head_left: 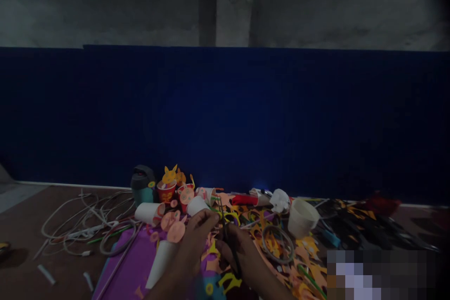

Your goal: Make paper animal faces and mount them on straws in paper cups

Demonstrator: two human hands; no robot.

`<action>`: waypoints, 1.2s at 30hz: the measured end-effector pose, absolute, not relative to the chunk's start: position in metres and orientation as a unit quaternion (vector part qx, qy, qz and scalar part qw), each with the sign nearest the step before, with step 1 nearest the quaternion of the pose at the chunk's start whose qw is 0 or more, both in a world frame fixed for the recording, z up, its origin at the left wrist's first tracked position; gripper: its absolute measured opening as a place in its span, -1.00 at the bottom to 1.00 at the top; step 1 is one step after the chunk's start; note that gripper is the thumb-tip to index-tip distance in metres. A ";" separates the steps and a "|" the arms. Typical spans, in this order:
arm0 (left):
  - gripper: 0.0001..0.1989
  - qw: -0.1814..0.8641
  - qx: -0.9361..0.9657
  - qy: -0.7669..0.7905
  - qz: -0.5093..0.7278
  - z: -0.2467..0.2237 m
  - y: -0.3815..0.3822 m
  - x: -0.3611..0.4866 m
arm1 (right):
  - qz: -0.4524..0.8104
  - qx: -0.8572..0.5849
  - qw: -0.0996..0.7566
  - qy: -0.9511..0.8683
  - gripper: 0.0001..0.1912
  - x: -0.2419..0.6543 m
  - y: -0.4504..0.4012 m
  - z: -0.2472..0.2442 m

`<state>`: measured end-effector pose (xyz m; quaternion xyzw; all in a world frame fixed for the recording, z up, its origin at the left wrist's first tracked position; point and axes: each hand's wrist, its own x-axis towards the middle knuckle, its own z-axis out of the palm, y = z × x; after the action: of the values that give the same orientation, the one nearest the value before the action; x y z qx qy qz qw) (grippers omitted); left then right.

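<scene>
My right hand [242, 248] is closed around dark-handled scissors [222, 213], whose thin blades point up and away from me. Just left of the blades, my left hand [198, 229] has its fingers pinched together. Anything between those fingers is too small and dim to make out. Beneath both hands lies a heap of coloured paper scraps [230, 282] in yellow, orange and purple. Beside my left forearm are a white paper cup [162, 260] and a pink paper animal face [176, 229]. A roll of tape [277, 243] lies to the right of my right hand.
Decorated red cups [166, 192] and a teal-and-dark bottle [142, 186] stand at the back left. Tangled white cables [80, 225] lie further left, near a purple sheet [123, 262]. A white tub [303, 218] stands on the right. A blue panel [225, 117] closes the far side.
</scene>
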<state>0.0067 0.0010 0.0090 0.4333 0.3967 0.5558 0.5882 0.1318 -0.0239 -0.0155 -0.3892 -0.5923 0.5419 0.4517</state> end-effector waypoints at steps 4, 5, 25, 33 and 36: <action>-0.80 0.592 0.423 0.405 0.554 0.011 -0.001 0.008 | 0.541 -0.390 0.452 -0.592 -0.76 0.132 -0.023 -0.019; -0.80 0.593 0.421 0.404 0.555 0.012 -0.002 0.008 | 0.543 -0.388 0.452 -0.592 -0.75 0.132 -0.023 -0.020; -0.80 0.623 0.426 0.386 0.530 0.011 0.006 0.002 | 0.467 -0.420 0.461 -0.626 -0.64 0.135 -0.023 -0.009; -0.78 0.603 0.464 0.404 0.508 0.017 0.009 -0.005 | 0.481 -0.431 0.443 -0.622 -0.64 0.135 -0.025 -0.004; -0.80 0.594 0.474 0.412 0.503 0.019 0.010 -0.007 | 0.488 -0.422 0.442 -0.624 -0.67 0.136 -0.024 -0.004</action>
<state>-0.0067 0.0095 0.0186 0.4740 0.4115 0.5030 0.5941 0.1356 -0.0244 -0.0035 -0.4219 -0.6236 0.4878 0.4418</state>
